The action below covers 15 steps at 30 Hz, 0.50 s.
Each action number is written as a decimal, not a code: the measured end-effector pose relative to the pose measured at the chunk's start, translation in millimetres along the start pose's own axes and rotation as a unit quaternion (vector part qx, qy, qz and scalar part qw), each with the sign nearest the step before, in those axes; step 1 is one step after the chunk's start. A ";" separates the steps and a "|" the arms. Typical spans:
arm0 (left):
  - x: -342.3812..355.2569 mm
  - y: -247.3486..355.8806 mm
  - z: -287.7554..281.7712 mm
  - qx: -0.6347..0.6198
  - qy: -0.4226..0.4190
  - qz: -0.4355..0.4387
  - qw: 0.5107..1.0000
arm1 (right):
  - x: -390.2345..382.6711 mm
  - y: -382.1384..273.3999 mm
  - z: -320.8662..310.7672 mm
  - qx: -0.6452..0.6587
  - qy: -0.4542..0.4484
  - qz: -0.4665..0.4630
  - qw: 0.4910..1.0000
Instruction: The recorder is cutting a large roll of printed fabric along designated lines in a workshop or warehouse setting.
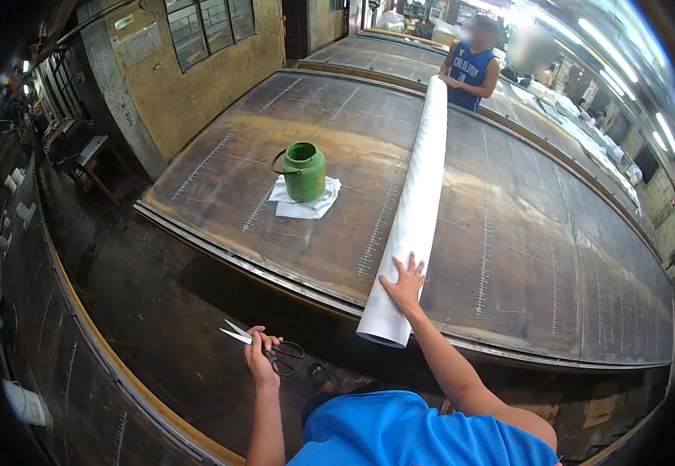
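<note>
A long white roll [419,194] lies crosswise on the large metal-topped table [531,272], its near end sticking out past the front edge. My right hand [403,279] rests on the roll's near part with fingers spread. My left hand [263,353] holds black-handled scissors [286,357] with their silver blades apart, off the table's front edge. Left of the roll stands a green pail [303,175] with a handle, on crumpled white cloths or paper [291,208].
A person [469,78] in a blue sleeveless jersey stands at the roll's far end, hands near it. Another long table [57,342] curves along my left. A small stand [88,155] is beside the yellowish wall [131,70]. More long tables [353,54] stretch behind.
</note>
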<state>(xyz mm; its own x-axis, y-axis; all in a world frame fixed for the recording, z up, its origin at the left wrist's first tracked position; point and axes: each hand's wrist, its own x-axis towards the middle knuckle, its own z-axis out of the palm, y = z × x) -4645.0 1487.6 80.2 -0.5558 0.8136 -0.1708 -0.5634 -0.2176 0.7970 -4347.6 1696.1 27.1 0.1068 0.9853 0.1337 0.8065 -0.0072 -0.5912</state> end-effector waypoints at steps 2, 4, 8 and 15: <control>22.5 11.5 -14.8 0.001 -0.001 -0.002 1.000 | 2.4 -26.9 13.7 -0.063 -0.081 -0.076 0.992; 41.6 19.8 -24.2 0.011 0.000 -0.013 1.000 | 0.8 -47.9 25.6 -0.063 -0.081 -0.083 0.991; 69.2 28.7 -28.0 0.016 -0.021 -0.014 1.000 | -6.3 -71.8 32.8 0.046 -0.130 -0.144 0.980; 79.1 1.8 19.4 0.039 -0.144 -0.087 0.985 | -84.3 -104.9 22.6 0.429 -0.333 -0.031 0.839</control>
<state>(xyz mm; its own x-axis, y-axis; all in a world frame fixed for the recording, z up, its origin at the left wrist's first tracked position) -4678.1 1562.0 79.3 -0.2522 0.9564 -0.1471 -0.5796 -0.0276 0.8145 -4454.3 1617.7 59.9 -0.4993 0.8579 -0.1212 0.0534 -0.1092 -0.9926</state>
